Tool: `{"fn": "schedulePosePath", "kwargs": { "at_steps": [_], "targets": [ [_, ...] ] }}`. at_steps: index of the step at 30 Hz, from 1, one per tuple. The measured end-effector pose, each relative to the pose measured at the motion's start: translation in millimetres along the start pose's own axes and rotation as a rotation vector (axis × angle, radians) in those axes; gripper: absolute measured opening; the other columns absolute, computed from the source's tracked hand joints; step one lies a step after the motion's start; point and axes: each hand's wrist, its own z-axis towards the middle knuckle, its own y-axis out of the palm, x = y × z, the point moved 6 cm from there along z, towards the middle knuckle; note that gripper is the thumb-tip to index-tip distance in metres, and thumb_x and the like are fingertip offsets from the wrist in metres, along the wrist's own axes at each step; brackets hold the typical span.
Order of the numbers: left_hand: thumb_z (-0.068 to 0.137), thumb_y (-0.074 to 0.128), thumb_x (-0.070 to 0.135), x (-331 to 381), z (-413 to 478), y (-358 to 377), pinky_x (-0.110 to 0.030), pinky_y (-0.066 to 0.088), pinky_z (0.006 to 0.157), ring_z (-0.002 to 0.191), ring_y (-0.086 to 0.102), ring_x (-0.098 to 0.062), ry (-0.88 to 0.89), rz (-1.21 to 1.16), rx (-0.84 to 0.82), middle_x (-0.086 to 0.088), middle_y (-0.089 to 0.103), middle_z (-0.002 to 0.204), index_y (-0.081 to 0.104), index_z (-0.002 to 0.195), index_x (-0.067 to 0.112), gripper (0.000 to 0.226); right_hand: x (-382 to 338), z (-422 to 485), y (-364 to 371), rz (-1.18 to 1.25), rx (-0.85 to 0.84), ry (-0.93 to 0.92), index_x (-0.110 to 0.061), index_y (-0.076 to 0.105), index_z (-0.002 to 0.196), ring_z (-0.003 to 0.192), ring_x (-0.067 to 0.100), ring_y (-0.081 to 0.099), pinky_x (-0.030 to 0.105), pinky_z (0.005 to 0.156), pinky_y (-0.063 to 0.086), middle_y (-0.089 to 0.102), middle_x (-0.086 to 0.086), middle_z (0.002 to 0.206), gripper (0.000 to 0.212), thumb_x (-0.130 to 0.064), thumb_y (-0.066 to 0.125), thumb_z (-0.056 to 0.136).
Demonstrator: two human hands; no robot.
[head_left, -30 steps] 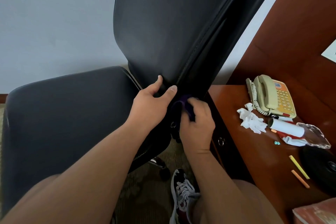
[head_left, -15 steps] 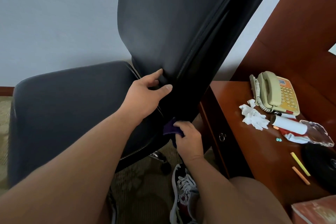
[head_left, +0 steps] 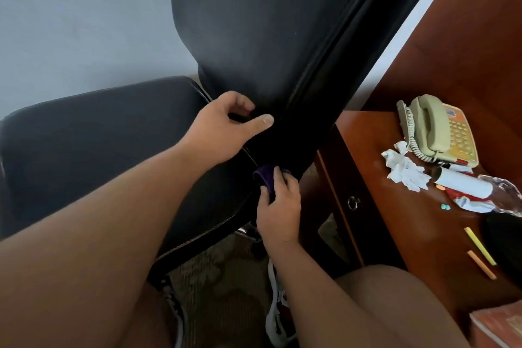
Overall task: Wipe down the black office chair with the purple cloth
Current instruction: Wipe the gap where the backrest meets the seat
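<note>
Single head view (wide-angle), facing down and forward, close over chair (head_left: 268, 37)

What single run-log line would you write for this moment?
left hand: gripping backrest edge of black office chair | right hand: pressing purple cloth on chair's lower side | phase: wiping

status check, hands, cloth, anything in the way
Left hand gripping chair back. Right hand presses purple cloth at its base. Desk close beside.
</note>
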Motion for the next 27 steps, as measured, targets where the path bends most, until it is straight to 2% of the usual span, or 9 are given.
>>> {"fn": "schedulePosePath", "kwargs": {
  "at_steps": [3, 5, 7, 9, 11, 15, 20, 24, 27],
  "targets": [
    [0.082, 0.077, 0.051, -26, 8, -10, -0.019, 0.049, 0.073, 0.084, 0.065, -0.003, -0.069, 0.214, -0.179, 0.012, 0.069, 0.092, 0.069, 0.09, 0.03, 0.024, 3, 5, -1, -0.004, 0.035, -0.063, -0.012, 0.051, 0.145, 0.126, 0.016, 0.049, 0.021, 0.102, 0.043, 0.048, 0.002, 0.137, 0.046, -0.017, 0.059, 0.1],
    [0.082, 0.077, 0.052, -46, 11, -13, -0.025, 0.051, 0.084, 0.096, 0.067, -0.01, -0.135, 0.345, -0.249, 0.009, 0.071, 0.101, 0.071, 0.099, 0.031, 0.028, 6, 6, -1, -0.063, 0.042, -0.076, -0.014, 0.052, 0.144, 0.122, 0.016, 0.052, 0.029, 0.099, 0.051, 0.049, 0.001, 0.135, 0.046, -0.018, 0.059, 0.1],
    [0.083, 0.076, 0.052, -61, 12, -8, -0.03, 0.047, 0.099, 0.112, 0.063, -0.018, -0.187, 0.509, -0.315, 0.004, 0.067, 0.12, 0.068, 0.12, 0.033, 0.042, 6, 7, 0, -0.202, 0.057, -0.081, -0.018, 0.051, 0.146, 0.119, 0.017, 0.054, 0.035, 0.092, 0.055, 0.049, -0.001, 0.136, 0.047, -0.022, 0.058, 0.1],
    [0.085, 0.074, 0.051, -76, 9, 3, -0.032, 0.043, 0.106, 0.126, 0.055, -0.026, -0.23, 0.71, -0.408, -0.004, 0.055, 0.14, 0.056, 0.141, 0.034, 0.061, 6, 6, 2, -0.322, 0.052, -0.084, -0.022, 0.045, 0.15, 0.116, 0.017, 0.053, 0.036, 0.084, 0.055, 0.047, -0.001, 0.139, 0.051, -0.031, 0.053, 0.101],
    [0.088, 0.069, 0.051, -90, 4, 15, -0.04, 0.038, 0.114, 0.139, 0.042, -0.034, -0.275, 0.868, -0.517, -0.011, 0.034, 0.157, 0.035, 0.155, 0.038, 0.076, 6, 3, 9, -0.4, 0.02, -0.076, -0.026, 0.033, 0.155, 0.114, 0.019, 0.051, 0.036, 0.082, 0.053, 0.041, -0.001, 0.144, 0.057, -0.039, 0.046, 0.102],
    [0.103, 0.052, 0.042, -106, -5, 41, -0.047, 0.012, 0.123, 0.154, 0.001, -0.037, -0.296, 1.044, -0.704, -0.016, -0.004, 0.168, 0.003, 0.161, 0.034, 0.077, 9, -5, 21, -0.463, 0.01, -0.005, -0.031, 0.013, 0.16, 0.109, 0.022, 0.052, 0.039, 0.083, 0.051, 0.036, 0.005, 0.148, 0.066, -0.044, 0.043, 0.102],
    [0.101, 0.052, 0.048, -147, 7, 52, -0.065, 0.019, 0.118, 0.151, -0.013, -0.046, -0.346, 1.079, -0.695, -0.009, -0.021, 0.166, -0.004, 0.157, 0.048, 0.079, 13, -2, 24, -0.471, 0.009, 0.09, -0.038, 0.005, 0.158, 0.103, 0.019, 0.052, 0.039, 0.085, 0.047, 0.043, 0.006, 0.134, 0.066, -0.041, 0.041, 0.104],
    [0.1, 0.05, 0.051, -159, 12, 53, -0.065, 0.018, 0.118, 0.15, -0.012, -0.048, -0.324, 1.091, -0.681, -0.011, -0.022, 0.166, -0.006, 0.156, 0.049, 0.079, 21, 4, 22, -0.392, -0.024, 0.116, -0.04, 0.02, 0.157, 0.102, 0.018, 0.054, 0.038, 0.088, 0.046, 0.048, 0.005, 0.128, 0.054, -0.04, 0.038, 0.106],
    [0.1, 0.052, 0.05, -158, 14, 54, -0.066, 0.021, 0.117, 0.15, -0.012, -0.048, -0.34, 1.08, -0.679, -0.009, -0.02, 0.166, -0.004, 0.157, 0.049, 0.079, 27, 9, 21, -0.282, -0.057, 0.098, -0.037, 0.037, 0.153, 0.098, 0.018, 0.059, 0.033, 0.081, 0.051, 0.05, 0.004, 0.129, 0.048, -0.04, 0.041, 0.105]
  ]
}}
